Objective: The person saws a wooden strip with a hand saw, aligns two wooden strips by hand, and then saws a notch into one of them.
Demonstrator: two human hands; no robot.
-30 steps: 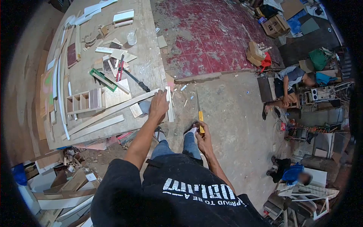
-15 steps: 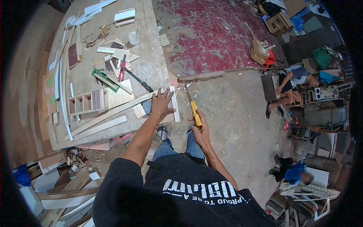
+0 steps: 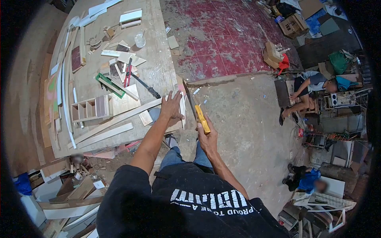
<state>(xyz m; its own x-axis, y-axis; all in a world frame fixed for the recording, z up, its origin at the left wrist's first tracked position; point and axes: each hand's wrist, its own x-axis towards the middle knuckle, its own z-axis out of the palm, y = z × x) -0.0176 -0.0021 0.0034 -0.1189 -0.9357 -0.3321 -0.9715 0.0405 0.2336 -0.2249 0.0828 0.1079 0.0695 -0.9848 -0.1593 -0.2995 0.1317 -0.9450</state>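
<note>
My right hand (image 3: 208, 138) is wrapped round the yellow handle of a handsaw (image 3: 202, 119). The dark blade points away from me, along the right edge of the worktable (image 3: 156, 55), with its tip near the corner of a pale wood strip. My left hand (image 3: 171, 107) lies with fingers spread at that edge, over the end of a long wooden strip (image 3: 119, 116) and beside a short upright white strip (image 3: 182, 111). Close to its fingertips is a black-handled bar clamp (image 3: 147, 86). A small wood block (image 3: 145, 118) sits left of my wrist.
On the table are a compartmented wooden box (image 3: 92, 108), a green tool (image 3: 111, 85), a clear cup (image 3: 140, 39) and several offcuts. Two people sit at the right, one person (image 3: 311, 85) farther off. Scrap wood (image 3: 71, 198) is heaped at lower left.
The saw has shifted left toward the table edge, and its blade now shows longer and darker. My right hand moved slightly left with it; my left hand has barely moved.
</note>
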